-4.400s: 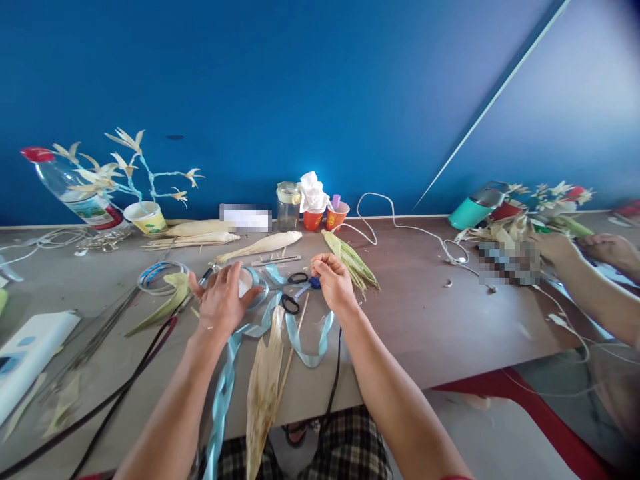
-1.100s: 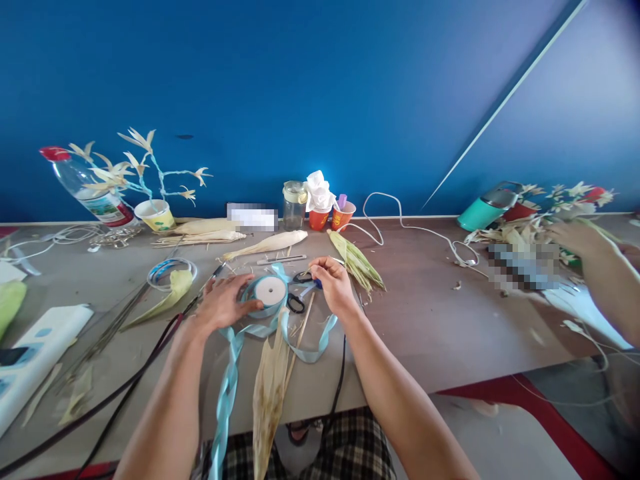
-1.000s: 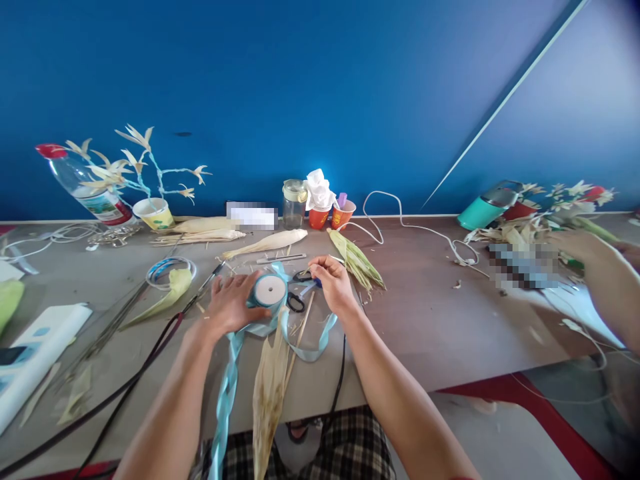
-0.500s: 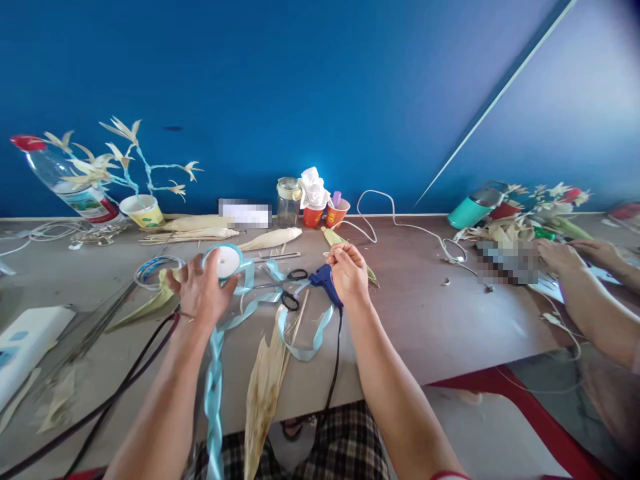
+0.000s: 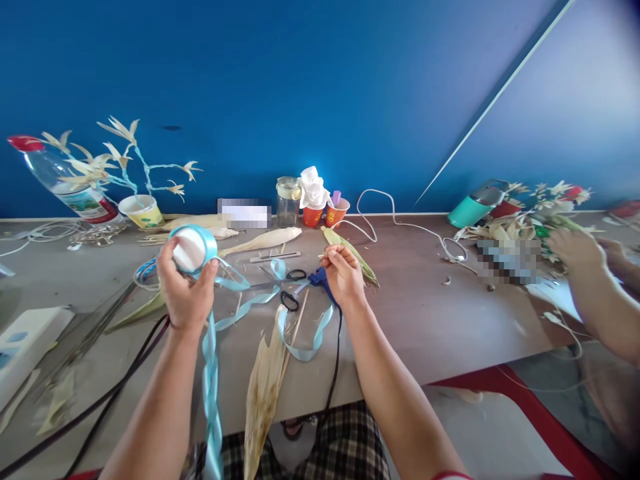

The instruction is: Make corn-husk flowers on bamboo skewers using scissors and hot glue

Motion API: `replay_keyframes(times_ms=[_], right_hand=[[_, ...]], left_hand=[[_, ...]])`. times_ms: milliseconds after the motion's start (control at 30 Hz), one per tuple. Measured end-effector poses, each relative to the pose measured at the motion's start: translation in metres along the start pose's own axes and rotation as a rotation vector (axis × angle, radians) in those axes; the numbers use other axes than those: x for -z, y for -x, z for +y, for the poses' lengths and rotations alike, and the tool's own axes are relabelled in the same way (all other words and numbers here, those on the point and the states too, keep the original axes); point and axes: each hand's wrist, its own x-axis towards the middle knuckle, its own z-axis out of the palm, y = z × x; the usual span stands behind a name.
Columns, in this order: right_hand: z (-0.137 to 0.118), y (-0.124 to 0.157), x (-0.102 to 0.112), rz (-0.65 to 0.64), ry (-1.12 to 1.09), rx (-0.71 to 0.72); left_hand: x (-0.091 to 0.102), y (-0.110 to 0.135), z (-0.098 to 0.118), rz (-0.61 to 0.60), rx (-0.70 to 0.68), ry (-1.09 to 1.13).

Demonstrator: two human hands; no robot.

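My left hand [image 5: 187,297] is wrapped round a roll of light blue ribbon [image 5: 209,241], tilted so its white core shows. From the roll the loose ribbon [image 5: 213,387] twists down past the table edge, and more of it loops across the table. My right hand [image 5: 344,272] is closed in a pinch on a small pale thing whose kind I cannot make out. Beneath that hand lies a blue glue gun [image 5: 320,280], partly hidden. Between the hands are black-handled scissors [image 5: 290,301] and a dried corn husk [image 5: 265,373] hanging over the front edge.
At the back left stand a tilted bottle [image 5: 75,190] and a paper cup [image 5: 141,212] with husk flowers. A glass jar [image 5: 287,203] and red cups [image 5: 313,215] line the wall. A white power strip [image 5: 27,343] lies left. Another person's hand [image 5: 575,247] works at right.
My left hand has picked up the ribbon roll and tilted it, moving it left and slightly up. My right hand has shifted slightly left, still pinching. The other person's hand moved.
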Motion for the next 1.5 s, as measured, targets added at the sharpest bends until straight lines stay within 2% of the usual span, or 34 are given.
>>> replay_keyframes(times_ms=[100, 167, 433, 500, 533, 667, 733, 933, 1033, 1100, 1167, 1200, 1333, 1433, 1500], right_hand=[[0.000, 0.000, 0.000, 0.007, -0.004, -0.012], [-0.001, 0.000, -0.001, 0.004, 0.002, -0.023], [-0.001, 0.002, -0.003, -0.009, 0.009, -0.042], [-0.001, 0.003, -0.004, 0.001, 0.035, -0.039], [-0.001, 0.003, -0.004, 0.005, 0.047, -0.035], [0.000, 0.003, -0.005, -0.011, 0.087, -0.022], [0.001, 0.004, -0.005, -0.017, 0.101, -0.017], [0.004, 0.003, -0.005, -0.015, 0.092, -0.014], [0.003, 0.004, -0.004, -0.009, 0.064, -0.023], [0.000, 0.007, -0.004, -0.047, 0.051, -0.055], [-0.004, 0.012, -0.005, -0.208, 0.044, -0.134], [-0.006, 0.016, -0.007, -0.358, 0.045, -0.192], [-0.012, 0.035, -0.024, -1.124, 0.068, -0.517], [-0.007, 0.052, -0.042, -1.582, 0.083, -0.720], [0.001, 0.062, -0.049, -1.707, 0.159, -0.736]], left_hand=[[0.000, 0.000, 0.002, 0.159, -0.019, -0.016], [-0.001, 0.001, 0.003, 0.178, -0.025, -0.024], [-0.012, 0.008, 0.006, 0.081, -0.125, -0.134], [-0.020, 0.015, 0.007, -0.008, -0.159, -0.187], [-0.025, 0.019, 0.007, -0.089, -0.173, -0.212], [-0.039, 0.039, 0.004, -0.691, -0.215, -0.421], [-0.040, 0.044, 0.003, -0.833, -0.201, -0.530], [-0.027, 0.037, 0.005, -0.937, -0.205, -0.549], [-0.019, 0.028, 0.008, -0.968, -0.183, -0.369], [-0.013, 0.022, 0.011, -0.940, -0.184, -0.134], [-0.010, 0.018, 0.015, -0.901, -0.129, 0.067], [-0.010, 0.017, 0.016, -0.872, -0.078, 0.136], [-0.012, 0.014, 0.018, -0.648, 0.177, 0.264], [-0.013, 0.013, 0.014, -0.463, 0.288, 0.267], [-0.013, 0.012, 0.010, -0.388, 0.305, 0.274]])
